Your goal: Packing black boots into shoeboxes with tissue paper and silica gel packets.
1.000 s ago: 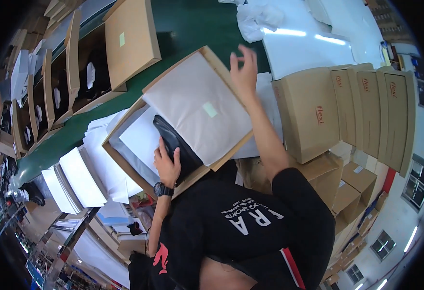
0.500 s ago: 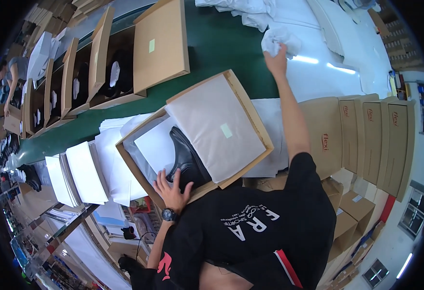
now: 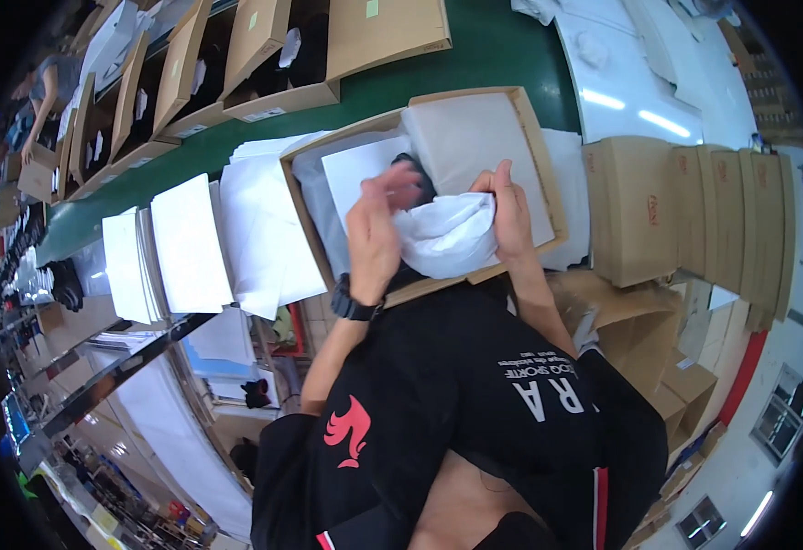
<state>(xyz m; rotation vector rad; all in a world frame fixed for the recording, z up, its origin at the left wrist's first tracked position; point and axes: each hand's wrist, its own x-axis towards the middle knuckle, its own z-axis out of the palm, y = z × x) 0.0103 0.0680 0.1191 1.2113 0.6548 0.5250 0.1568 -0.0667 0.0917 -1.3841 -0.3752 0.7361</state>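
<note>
In front of me an opened cardboard shoebox (image 3: 552, 197) holds a black shoe (image 3: 420, 174), mostly hidden behind my hands and the paper. A white sheet (image 3: 346, 174) lies beside the shoe, and pale wrapping paper (image 3: 465, 137) covers the right part of the box. Over the box's near side, my right hand (image 3: 509, 215) grips a crumpled wad of white tissue paper (image 3: 452, 240) by its right edge, thumb up. At the wad's left side is my left hand (image 3: 374, 234), wearing a black watch; its fingers are smeared by motion, and their grip is unclear.
Several open shoeboxes with black shoes (image 3: 268, 82) line the far side of the green table (image 3: 374, 78). Stacks of white paper (image 3: 181, 243) lie left of the box. Upright closed shoeboxes (image 3: 635, 215) stand at right. Another person (image 3: 49, 101) works at far left.
My right hand has come back from the far right with the tissue paper, over the shoebox. My left hand has risen from the shoe to beside the paper. The view has shifted.
</note>
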